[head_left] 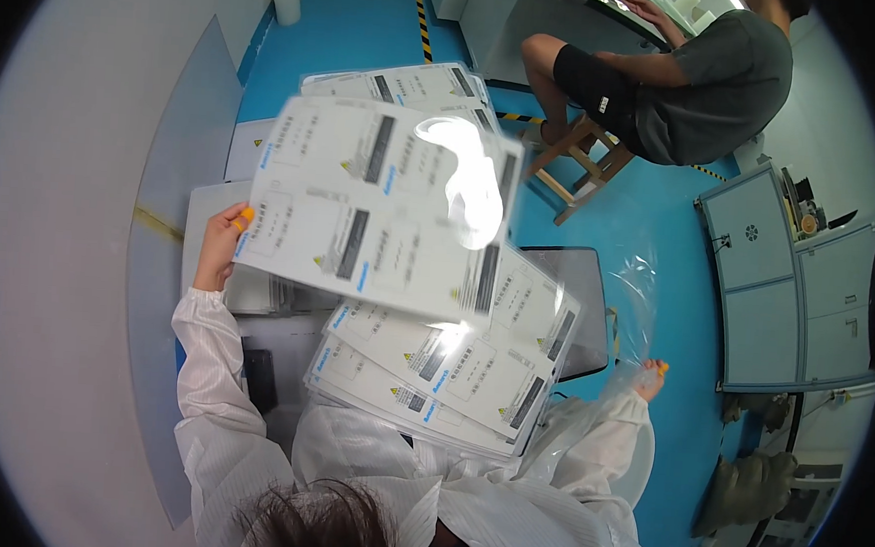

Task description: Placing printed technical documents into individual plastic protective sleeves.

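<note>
White printed label sheet (377,205), glossy with a glare patch, held up tilted in the left hand (220,250); fingers closed on its left edge, orange finger cots on the tips. Sheet sits above a fanned stack of like sheets (452,365) resting on the lap. Right hand (650,377) out to the right, pinching a clear plastic film (626,305); orange cot visible, grip closed on the film. Both arms in white coat sleeves (216,380). More sheets lie on the grey surface (206,209) beyond. Blue floor (373,19) around. Another person (670,77) sits on a wooden stool (585,162) at upper right, well apart.
</note>
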Action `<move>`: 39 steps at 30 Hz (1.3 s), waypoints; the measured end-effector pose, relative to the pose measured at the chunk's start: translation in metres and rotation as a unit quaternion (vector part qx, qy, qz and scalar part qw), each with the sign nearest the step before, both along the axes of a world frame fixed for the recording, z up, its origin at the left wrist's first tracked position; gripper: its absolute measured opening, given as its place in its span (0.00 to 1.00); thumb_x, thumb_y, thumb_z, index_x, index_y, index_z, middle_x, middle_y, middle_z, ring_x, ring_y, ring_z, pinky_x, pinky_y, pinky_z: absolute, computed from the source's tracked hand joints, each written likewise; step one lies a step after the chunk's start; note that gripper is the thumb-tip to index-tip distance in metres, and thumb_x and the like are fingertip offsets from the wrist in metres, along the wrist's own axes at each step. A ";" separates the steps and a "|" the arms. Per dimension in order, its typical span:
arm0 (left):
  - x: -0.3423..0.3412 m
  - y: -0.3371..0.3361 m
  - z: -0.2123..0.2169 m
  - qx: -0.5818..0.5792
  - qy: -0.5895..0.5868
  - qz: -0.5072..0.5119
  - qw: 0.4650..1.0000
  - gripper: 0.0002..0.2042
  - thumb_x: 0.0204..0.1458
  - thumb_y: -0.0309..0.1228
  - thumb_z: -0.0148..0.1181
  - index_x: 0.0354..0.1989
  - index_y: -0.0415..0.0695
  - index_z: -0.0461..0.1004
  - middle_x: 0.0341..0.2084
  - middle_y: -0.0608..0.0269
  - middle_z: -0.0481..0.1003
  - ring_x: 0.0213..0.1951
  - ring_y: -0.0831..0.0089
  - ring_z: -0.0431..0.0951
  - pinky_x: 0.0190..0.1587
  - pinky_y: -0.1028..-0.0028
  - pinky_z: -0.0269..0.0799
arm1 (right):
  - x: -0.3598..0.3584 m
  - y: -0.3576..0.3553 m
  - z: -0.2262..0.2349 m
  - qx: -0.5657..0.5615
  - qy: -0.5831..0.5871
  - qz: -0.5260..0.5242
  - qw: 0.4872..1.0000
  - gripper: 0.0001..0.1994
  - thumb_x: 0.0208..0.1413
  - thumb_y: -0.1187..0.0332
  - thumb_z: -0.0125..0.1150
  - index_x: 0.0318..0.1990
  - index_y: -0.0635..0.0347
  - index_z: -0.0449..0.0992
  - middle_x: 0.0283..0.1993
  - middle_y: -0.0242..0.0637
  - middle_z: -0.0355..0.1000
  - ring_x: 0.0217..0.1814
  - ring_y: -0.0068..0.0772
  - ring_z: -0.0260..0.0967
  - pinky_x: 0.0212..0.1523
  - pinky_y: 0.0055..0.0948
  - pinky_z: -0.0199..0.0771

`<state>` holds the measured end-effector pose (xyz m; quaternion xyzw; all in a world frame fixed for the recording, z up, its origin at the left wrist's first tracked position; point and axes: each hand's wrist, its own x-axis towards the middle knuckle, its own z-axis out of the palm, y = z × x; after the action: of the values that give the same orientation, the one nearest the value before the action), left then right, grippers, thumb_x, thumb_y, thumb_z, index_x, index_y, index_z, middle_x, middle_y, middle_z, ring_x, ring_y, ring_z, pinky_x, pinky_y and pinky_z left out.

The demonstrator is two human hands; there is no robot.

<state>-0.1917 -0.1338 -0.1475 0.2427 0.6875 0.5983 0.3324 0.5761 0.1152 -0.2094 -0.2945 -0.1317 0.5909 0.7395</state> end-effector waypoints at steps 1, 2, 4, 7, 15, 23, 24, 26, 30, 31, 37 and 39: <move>-0.012 -0.001 -0.005 0.035 -0.038 0.031 0.998 0.14 0.53 0.23 0.48 0.48 0.33 0.69 0.36 0.57 0.75 0.34 0.77 0.75 0.37 0.80 0.71 | 0.012 -0.010 0.009 0.003 -0.005 -0.033 0.999 0.08 0.57 0.65 0.48 0.26 0.54 0.63 0.24 0.29 0.59 0.23 0.28 0.55 0.25 0.24 0.59; -0.013 0.006 -0.020 0.073 -0.084 0.055 0.992 0.14 0.54 0.23 0.47 0.49 0.32 0.68 0.38 0.57 0.74 0.35 0.76 0.75 0.38 0.80 0.71 | 0.036 -0.023 0.010 0.007 -0.010 -0.039 0.999 0.08 0.57 0.65 0.48 0.26 0.54 0.63 0.24 0.29 0.59 0.23 0.28 0.55 0.25 0.24 0.59; -0.024 0.026 -0.031 0.096 -0.102 0.066 0.988 0.15 0.54 0.23 0.47 0.49 0.32 0.67 0.39 0.57 0.74 0.36 0.75 0.75 0.39 0.79 0.71 | 0.062 -0.044 0.009 0.047 -0.134 -0.016 0.990 0.09 0.58 0.64 0.47 0.27 0.54 0.63 0.24 0.29 0.58 0.22 0.26 0.55 0.25 0.23 0.59; -0.028 0.042 -0.043 0.121 -0.120 0.131 0.977 0.15 0.54 0.22 0.48 0.50 0.30 0.66 0.40 0.56 0.73 0.38 0.73 0.74 0.40 0.79 0.70 | -0.014 -0.071 0.023 -0.029 -0.151 -0.088 0.984 0.10 0.60 0.65 0.44 0.27 0.55 0.62 0.24 0.29 0.58 0.21 0.24 0.53 0.23 0.21 0.57; -0.021 0.107 -0.042 0.007 0.084 0.166 0.983 0.11 0.49 0.27 0.55 0.40 0.37 0.75 0.30 0.58 0.77 0.31 0.75 0.75 0.34 0.78 0.69 | -0.061 -0.111 0.095 0.136 -0.169 -0.033 0.976 0.10 0.62 0.65 0.40 0.30 0.58 0.61 0.25 0.29 0.58 0.19 0.18 0.49 0.19 0.17 0.52; -0.020 0.119 -0.039 -0.076 0.267 0.182 0.943 0.09 0.43 0.30 0.58 0.31 0.38 0.77 0.24 0.52 0.77 0.29 0.62 0.78 0.32 0.70 0.70 | -0.134 -0.123 0.160 0.253 -0.323 0.026 0.912 0.09 0.62 0.65 0.42 0.35 0.60 0.62 0.26 0.29 0.59 0.17 0.15 0.48 0.18 0.15 0.52; -0.019 0.118 -0.038 -0.090 0.258 0.172 0.946 0.09 0.43 0.30 0.58 0.31 0.39 0.77 0.24 0.53 0.77 0.29 0.62 0.78 0.32 0.70 0.70 | -0.142 -0.123 0.160 0.260 -0.322 0.040 0.910 0.08 0.61 0.65 0.43 0.36 0.60 0.62 0.26 0.29 0.60 0.16 0.15 0.48 0.17 0.15 0.52; -0.020 0.116 -0.033 -0.104 0.249 0.161 0.949 0.09 0.43 0.31 0.58 0.30 0.39 0.77 0.24 0.53 0.77 0.29 0.63 0.78 0.32 0.70 0.70 | -0.162 -0.124 0.161 0.266 -0.321 0.055 0.908 0.08 0.60 0.65 0.44 0.38 0.60 0.63 0.26 0.29 0.60 0.16 0.14 0.49 0.17 0.15 0.51; -0.012 0.099 -0.021 -0.124 0.296 0.154 0.934 0.09 0.44 0.30 0.57 0.32 0.40 0.77 0.25 0.54 0.77 0.27 0.65 0.78 0.31 0.71 0.70 | -0.204 -0.131 0.165 0.230 -0.323 0.128 0.909 0.11 0.59 0.62 0.47 0.42 0.61 0.63 0.24 0.30 0.61 0.16 0.16 0.49 0.16 0.16 0.50; -0.005 0.087 -0.018 -0.098 0.364 0.154 0.913 0.09 0.45 0.29 0.56 0.33 0.40 0.77 0.25 0.55 0.77 0.27 0.66 0.78 0.31 0.72 0.70 | -0.215 -0.134 0.164 0.220 -0.344 0.157 0.899 0.13 0.58 0.60 0.48 0.43 0.60 0.64 0.23 0.30 0.61 0.15 0.16 0.50 0.15 0.16 0.49; 0.059 0.017 -0.017 -0.149 0.150 -0.220 0.952 0.10 0.49 0.31 0.54 0.33 0.36 0.76 0.19 0.62 0.73 0.23 0.78 0.72 0.27 0.79 0.68 | -0.300 -0.159 0.138 0.222 -0.392 0.304 0.840 0.16 0.54 0.57 0.54 0.38 0.63 0.70 0.24 0.30 0.66 0.21 0.17 0.60 0.21 0.16 0.59; 0.079 -0.010 -0.021 -0.216 0.184 -0.296 0.912 0.12 0.48 0.31 0.55 0.35 0.35 0.75 0.22 0.57 0.75 0.23 0.74 0.72 0.29 0.76 0.68 | -0.346 -0.169 0.122 0.234 -0.481 0.386 0.752 0.15 0.56 0.59 0.53 0.38 0.64 0.71 0.23 0.29 0.65 0.21 0.16 0.58 0.23 0.16 0.58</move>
<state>-0.1130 -0.1435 -0.1683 0.4631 0.7455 0.2546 0.4061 0.2304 -0.0534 -0.0874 -0.2822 -0.7065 0.5570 0.3331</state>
